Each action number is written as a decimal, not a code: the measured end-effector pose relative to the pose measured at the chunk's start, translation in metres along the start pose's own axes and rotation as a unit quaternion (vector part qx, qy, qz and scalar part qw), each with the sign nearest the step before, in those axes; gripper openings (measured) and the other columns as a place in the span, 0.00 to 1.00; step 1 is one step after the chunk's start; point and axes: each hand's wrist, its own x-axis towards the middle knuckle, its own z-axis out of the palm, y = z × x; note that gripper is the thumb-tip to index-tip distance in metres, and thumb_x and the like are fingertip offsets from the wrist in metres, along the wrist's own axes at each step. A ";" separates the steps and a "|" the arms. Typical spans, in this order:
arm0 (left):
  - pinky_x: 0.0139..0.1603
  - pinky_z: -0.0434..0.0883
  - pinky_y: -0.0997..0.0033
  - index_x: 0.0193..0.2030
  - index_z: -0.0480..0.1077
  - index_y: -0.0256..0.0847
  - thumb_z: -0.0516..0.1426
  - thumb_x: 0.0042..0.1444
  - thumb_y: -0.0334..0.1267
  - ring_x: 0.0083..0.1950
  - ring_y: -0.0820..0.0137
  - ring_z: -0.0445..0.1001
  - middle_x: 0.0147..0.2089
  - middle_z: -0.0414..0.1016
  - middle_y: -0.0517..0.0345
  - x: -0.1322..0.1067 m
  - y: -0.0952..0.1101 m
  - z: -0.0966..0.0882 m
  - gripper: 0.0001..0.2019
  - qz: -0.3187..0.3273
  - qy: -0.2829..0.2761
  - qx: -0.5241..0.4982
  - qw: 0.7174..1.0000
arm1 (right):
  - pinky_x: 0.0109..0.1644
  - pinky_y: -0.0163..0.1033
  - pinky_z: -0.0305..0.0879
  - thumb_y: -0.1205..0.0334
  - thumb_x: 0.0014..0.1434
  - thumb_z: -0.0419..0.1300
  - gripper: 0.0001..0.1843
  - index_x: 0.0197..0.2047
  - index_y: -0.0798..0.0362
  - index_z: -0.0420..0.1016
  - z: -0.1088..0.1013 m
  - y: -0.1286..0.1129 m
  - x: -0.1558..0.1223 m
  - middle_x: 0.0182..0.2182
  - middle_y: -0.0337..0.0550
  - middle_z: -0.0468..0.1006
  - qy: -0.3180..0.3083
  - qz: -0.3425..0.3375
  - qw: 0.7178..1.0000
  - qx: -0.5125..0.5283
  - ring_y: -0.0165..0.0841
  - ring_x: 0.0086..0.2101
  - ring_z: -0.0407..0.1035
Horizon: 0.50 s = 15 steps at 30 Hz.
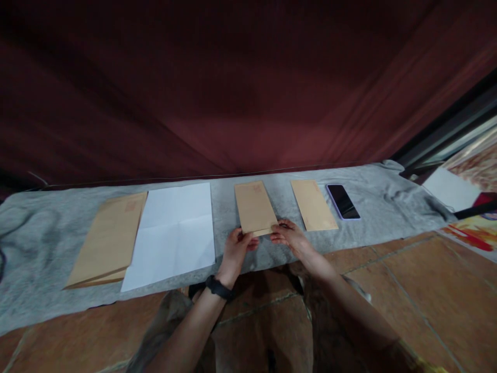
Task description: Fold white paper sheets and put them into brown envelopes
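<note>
Terracotta-coloured tiles [419, 290] lie nearest you, showing below the front edge of the grey cloth [224, 207] and between your legs. A black wristband [219, 288] circles your left wrist. Just beyond it, your left hand [235, 251] grips the near left corner of the middle envelope [254, 204], thumb on top and fingers curled in below. Your right hand [293, 239] pinches the near right corner the same way, its thumb resting by the narrow flap [263, 231]. That brown envelope sits in front of you over the cloth, its flap end toward you; you cannot tell whether its near edge is lifted. Off to your left, a white sheet [174, 233] with a faint crease across it lies just beside some brown envelopes [108, 238], layered at their near end. On your right, another brown envelope, the right-hand one [313, 204], lies flat, with a dark-screened phone [343, 201] in a purple case just past it. Behind everything hangs a dark red curtain [248, 103].
</note>
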 end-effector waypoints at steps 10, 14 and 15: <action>0.32 0.75 0.70 0.35 0.71 0.36 0.68 0.45 0.44 0.30 0.67 0.80 0.30 0.81 0.51 -0.004 0.002 0.007 0.16 -0.022 -0.013 -0.030 0.999 | 0.44 0.41 0.77 0.58 0.42 0.77 0.21 0.37 0.55 0.78 -0.002 0.003 -0.004 0.33 0.44 0.84 -0.083 0.024 0.995 0.058 0.37 0.35 0.80; 0.32 0.74 0.72 0.38 0.73 0.35 0.68 0.45 0.44 0.30 0.69 0.79 0.30 0.81 0.52 -0.006 0.005 0.009 0.18 -0.035 -0.030 -0.031 0.998 | 0.40 0.38 0.76 0.57 0.44 0.76 0.18 0.36 0.55 0.79 0.004 -0.001 -0.006 0.32 0.45 0.84 -0.080 0.031 0.996 0.028 0.35 0.32 0.79; 0.30 0.73 0.73 0.38 0.73 0.34 0.68 0.45 0.44 0.29 0.70 0.79 0.29 0.81 0.52 -0.006 0.006 0.009 0.18 -0.038 -0.032 -0.030 0.998 | 0.40 0.38 0.76 0.57 0.44 0.75 0.18 0.36 0.56 0.79 0.005 -0.002 -0.007 0.31 0.46 0.84 -0.079 0.029 0.996 0.020 0.35 0.31 0.79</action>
